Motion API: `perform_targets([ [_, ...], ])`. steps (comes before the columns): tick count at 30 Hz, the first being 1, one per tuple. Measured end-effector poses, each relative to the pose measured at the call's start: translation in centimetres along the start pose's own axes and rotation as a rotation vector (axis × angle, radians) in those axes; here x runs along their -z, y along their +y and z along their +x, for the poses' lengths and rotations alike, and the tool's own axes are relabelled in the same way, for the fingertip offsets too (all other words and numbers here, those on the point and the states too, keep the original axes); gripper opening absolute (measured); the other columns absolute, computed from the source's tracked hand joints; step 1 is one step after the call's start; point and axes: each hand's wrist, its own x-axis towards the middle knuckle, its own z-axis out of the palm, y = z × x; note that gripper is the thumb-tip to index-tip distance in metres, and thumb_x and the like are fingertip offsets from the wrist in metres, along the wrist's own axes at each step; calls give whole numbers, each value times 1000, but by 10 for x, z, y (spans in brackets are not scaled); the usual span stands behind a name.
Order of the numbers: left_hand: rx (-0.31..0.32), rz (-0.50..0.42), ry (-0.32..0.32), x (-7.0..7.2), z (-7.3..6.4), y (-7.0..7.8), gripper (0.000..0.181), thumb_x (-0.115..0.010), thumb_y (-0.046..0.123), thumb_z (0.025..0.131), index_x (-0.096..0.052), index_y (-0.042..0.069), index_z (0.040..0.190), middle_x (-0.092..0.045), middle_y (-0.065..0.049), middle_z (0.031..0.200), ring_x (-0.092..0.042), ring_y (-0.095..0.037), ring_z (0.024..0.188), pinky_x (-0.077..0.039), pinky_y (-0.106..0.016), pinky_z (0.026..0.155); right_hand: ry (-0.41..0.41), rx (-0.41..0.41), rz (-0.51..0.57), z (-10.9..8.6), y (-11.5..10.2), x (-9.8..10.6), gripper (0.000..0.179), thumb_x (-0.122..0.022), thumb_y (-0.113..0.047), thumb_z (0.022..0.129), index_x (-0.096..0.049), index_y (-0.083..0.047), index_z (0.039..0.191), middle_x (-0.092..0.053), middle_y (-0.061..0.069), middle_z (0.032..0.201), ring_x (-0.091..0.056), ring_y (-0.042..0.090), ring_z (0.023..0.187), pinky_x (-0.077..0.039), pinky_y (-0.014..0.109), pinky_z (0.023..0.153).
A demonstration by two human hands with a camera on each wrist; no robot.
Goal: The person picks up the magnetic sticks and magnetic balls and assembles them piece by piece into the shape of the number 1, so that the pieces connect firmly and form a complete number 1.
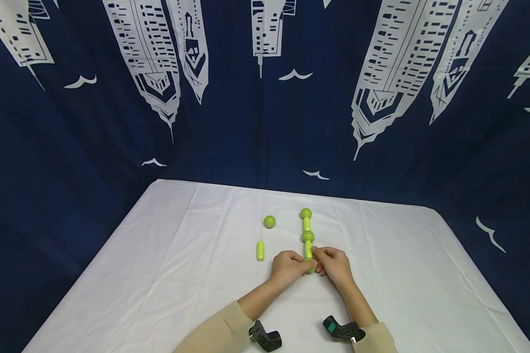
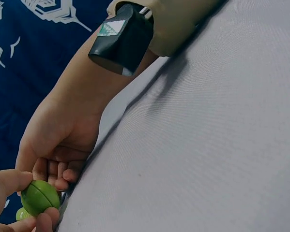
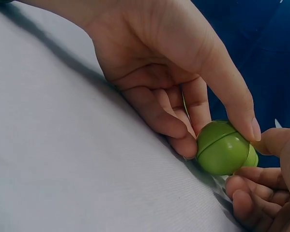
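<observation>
On the white cloth a chain of green toy balls and yellow-green rods runs away from me; its far ball (image 1: 306, 213), upper rod (image 1: 306, 224) and middle ball (image 1: 307, 236) show in the head view. At the near end, my left hand (image 1: 287, 267) pinches a seamed green ball (image 3: 224, 150) between thumb and fingers. My right hand (image 1: 334, 264) pinches the lower rod (image 1: 308, 248) close behind that ball, fingertips right at the ball's edge. Fingers partly hide this joint. The ball fills the space between both hands in the wrist views.
A loose green ball (image 1: 269, 221) and a loose yellow-green rod (image 1: 260, 250) lie left of the chain. The white-covered table (image 1: 194, 274) ends at a dark blue printed curtain (image 1: 229, 122). A black wrist camera (image 1: 265, 336) sits on my left sleeve, another (image 1: 342, 329) on my right.
</observation>
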Motion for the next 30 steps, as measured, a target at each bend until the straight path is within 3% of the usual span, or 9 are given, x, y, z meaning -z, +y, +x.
perform_targets([
  [7,19,-37,-6,1,0,-2,27,-83,27,77,-68,4,75,-66,2,58,-61,-7,53,-43,-19,49,-1,-9,-8,-11,-2,1,36,-64,-30,94,-70,6,97,-61,4,62,-55,13,52,-47,23,48],
  [15,25,-24,-1,1,1,-2,26,-82,27,77,-69,6,74,-64,3,56,-58,-5,54,-40,-18,49,-54,-48,-28,-19,-2,1,44,-59,-41,96,-68,0,81,-56,5,54,-46,13,40,-41,24,40],
  [30,9,-50,-24,2,1,-3,23,-82,23,74,-71,4,78,-66,2,61,-59,-5,58,-45,-20,54,-69,-78,26,-23,-4,-5,45,-57,-40,97,-69,2,86,-63,6,61,-49,12,40,-42,23,39],
])
